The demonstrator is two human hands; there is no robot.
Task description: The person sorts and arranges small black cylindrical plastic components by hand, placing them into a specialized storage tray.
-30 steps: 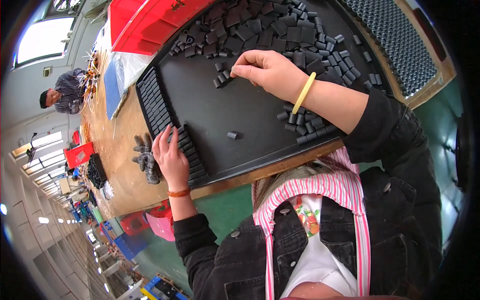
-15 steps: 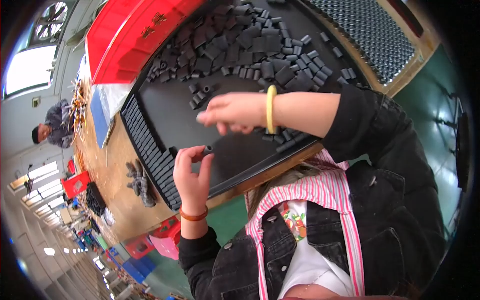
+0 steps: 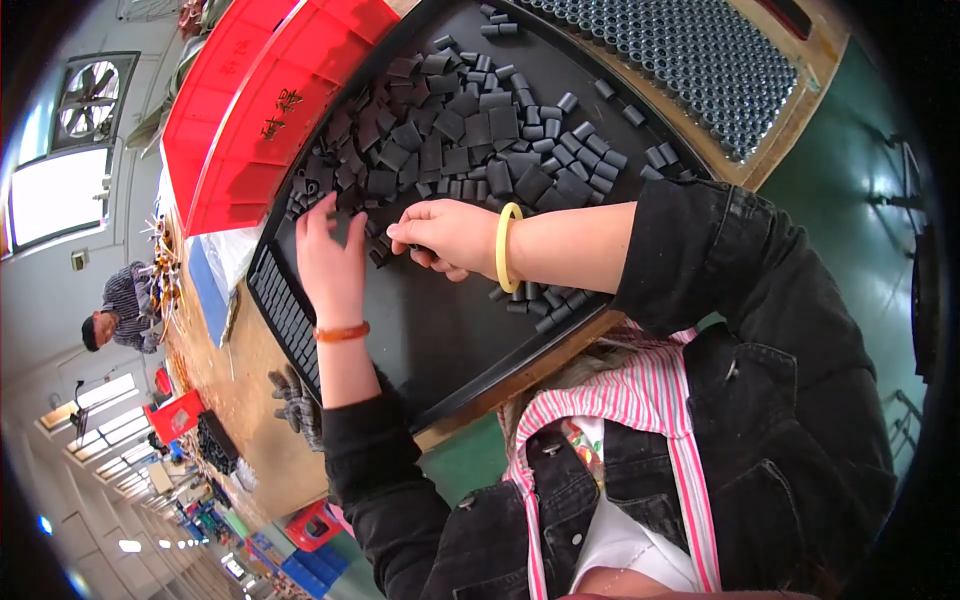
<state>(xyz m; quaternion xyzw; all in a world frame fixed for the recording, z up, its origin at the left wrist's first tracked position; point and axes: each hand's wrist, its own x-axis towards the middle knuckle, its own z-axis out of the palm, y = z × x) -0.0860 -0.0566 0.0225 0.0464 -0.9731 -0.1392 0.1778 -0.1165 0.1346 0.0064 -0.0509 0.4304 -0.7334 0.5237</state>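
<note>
My left hand [image 3: 332, 262] hovers over the left part of a large black tray [image 3: 440, 350], beside the heap of loose black pieces. Its fingers are stretched up toward the heap with the thumb apart, and nothing shows between them. Just right of it, my right hand [image 3: 448, 238] is closed, thumb against the curled fingers. A short black tube [image 3: 420, 251] shows under those fingers. Small black tubes [image 3: 592, 143] and wider flat-looking black pieces [image 3: 450, 125] lie jumbled across the far half. Neat rows of black tubes [image 3: 283, 310] line the tray's left edge.
A red plastic bin [image 3: 235, 130] stands beyond the tray's left side. Many metal rings or tubes [image 3: 680, 70] stand packed at the far right. A grey glove [image 3: 292, 402] lies on the wooden table [image 3: 270, 465]. Another person [image 3: 125, 310] sits at the far left.
My left hand has moved away up the tray toward the heap; the black tube it pinched no longer shows in it. My right hand has shifted left and its fingers have closed. The view has shifted.
</note>
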